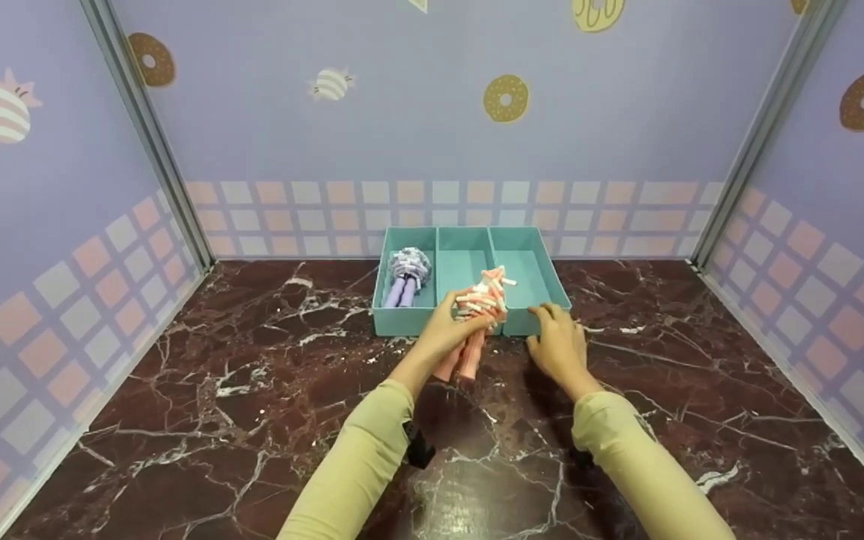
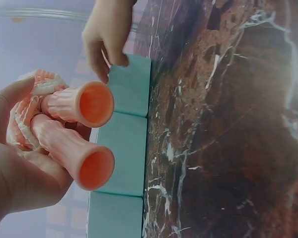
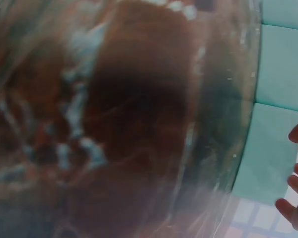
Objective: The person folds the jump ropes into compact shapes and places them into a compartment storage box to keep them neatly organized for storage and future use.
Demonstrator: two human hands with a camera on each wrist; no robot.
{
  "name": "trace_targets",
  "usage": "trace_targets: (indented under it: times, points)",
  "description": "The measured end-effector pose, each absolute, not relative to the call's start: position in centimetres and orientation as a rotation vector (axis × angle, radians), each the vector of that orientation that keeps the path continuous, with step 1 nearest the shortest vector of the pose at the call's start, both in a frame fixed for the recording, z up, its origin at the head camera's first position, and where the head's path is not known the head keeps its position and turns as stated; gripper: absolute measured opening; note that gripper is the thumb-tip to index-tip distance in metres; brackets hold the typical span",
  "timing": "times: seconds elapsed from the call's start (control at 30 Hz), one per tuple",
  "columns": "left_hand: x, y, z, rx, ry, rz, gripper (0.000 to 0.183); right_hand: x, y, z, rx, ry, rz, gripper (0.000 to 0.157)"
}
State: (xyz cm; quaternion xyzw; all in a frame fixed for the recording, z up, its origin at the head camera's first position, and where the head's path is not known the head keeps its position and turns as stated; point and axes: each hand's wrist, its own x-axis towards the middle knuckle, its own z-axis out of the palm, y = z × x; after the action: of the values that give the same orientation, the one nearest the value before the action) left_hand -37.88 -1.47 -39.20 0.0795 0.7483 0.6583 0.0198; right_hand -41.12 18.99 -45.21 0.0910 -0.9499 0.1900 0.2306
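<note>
My left hand (image 1: 451, 322) holds a pink-and-white beaded jump rope (image 1: 481, 300), bundled up, over the front wall of a teal box (image 1: 402, 322). Its two hollow pink handles (image 2: 74, 144) hang below the beads and point toward me. At the box's right front, my right hand (image 1: 561, 345) has its loosely bent, spread fingers (image 3: 285, 208) right at the rim. A purple beaded jump rope (image 1: 406, 274) lies in the left compartment, handles toward the front.
Two thin dividers split the box into three compartments. It stands at the back of the dark red marble-patterned table (image 1: 252, 420), close to the tiled wall (image 1: 289, 217). Side walls (image 1: 49, 300) flank the table.
</note>
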Motion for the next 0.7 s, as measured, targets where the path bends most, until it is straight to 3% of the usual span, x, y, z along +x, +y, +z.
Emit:
trace_targets:
  times: [0.23,0.47,0.7]
  points:
    - [-39.4,-1.5,-39.1,0.183,2.262,2.053,0.073,-41.3,19.4,-46.1,0.382,-2.534,0.244,0.051]
    - [-41.8,-1.6,-38.9,0.135,2.216,2.073,0.076,-41.4,20.2,-46.3,0.416,-2.547,0.255,0.055]
    - [-43.6,-1.7,-38.5,0.040,2.209,2.131,0.072,-41.4,19.7,-45.6,0.424,-2.578,0.275,0.050]
